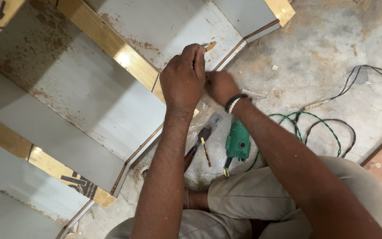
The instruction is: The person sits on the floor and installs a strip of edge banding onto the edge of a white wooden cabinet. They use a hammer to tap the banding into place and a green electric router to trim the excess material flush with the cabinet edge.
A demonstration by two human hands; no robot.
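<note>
Here the left hand (183, 77) pinches a thin strip (210, 45) at the edge of the white panel (89, 102); the right hand (219, 86) is closed beside it, grip unclear. A green drill (237, 141) lies on open floor (332, 48).

Your left hand (183, 77) covered most of the thin strip (209, 45), leaving only its tip showing. Your right hand (219, 86) sat partly behind the left, so its grip couldn't be read. Your forearm hid part of the green power tool (238, 141), and the white panel frame (80, 88) ran off the left edge.
</note>
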